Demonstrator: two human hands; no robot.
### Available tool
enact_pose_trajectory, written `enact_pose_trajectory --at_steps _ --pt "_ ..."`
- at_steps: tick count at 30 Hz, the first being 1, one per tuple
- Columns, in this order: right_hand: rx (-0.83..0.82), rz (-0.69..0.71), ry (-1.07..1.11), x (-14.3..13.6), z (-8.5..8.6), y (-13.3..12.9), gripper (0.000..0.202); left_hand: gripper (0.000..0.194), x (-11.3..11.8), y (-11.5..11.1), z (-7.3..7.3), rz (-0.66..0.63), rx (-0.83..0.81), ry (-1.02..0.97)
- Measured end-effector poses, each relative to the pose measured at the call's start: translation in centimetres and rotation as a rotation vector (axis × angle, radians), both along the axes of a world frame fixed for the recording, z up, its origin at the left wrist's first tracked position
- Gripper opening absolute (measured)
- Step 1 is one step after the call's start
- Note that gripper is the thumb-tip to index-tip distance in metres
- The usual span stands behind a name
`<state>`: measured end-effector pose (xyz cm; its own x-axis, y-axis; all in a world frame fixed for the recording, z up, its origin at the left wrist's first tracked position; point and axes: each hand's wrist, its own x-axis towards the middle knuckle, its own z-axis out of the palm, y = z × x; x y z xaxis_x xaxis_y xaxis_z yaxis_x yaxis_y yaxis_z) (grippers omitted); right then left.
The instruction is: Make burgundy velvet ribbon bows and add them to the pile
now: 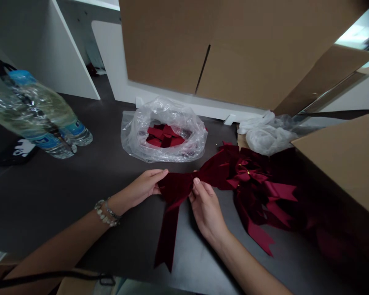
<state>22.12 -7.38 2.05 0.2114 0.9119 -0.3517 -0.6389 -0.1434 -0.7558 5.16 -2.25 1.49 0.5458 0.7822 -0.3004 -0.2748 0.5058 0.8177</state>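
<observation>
A large dark red velvet bow (176,190) is stretched between my hands just above the dark table. My left hand (146,185) pinches the edge of its left loop between thumb and fingers. At the centre knot, my right hand (204,203) grips with the thumb on top and the fingers behind. One notched tail hangs down toward the table's front edge. To the right lies a pile of similar red bows (261,184), some showing thin gold ties. Beyond my hands sits an open clear plastic bag (130,139) with red ribbon pieces (164,136) inside.
Strapped water bottles (49,114) stand at the left on the dark table (110,147). A large cardboard box (233,49) rises at the back. Crumpled plastic (269,133) lies behind the bow pile, and a cardboard flap (347,155) juts in from the right.
</observation>
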Motion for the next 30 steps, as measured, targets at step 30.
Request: enact_pose_trajectory --at_steps 30 --pt "0.95 0.211 -1.564 3.9 0.1 -0.3 0.035 0.03 1.3 -2.2 1.5 0.012 0.264 0.242"
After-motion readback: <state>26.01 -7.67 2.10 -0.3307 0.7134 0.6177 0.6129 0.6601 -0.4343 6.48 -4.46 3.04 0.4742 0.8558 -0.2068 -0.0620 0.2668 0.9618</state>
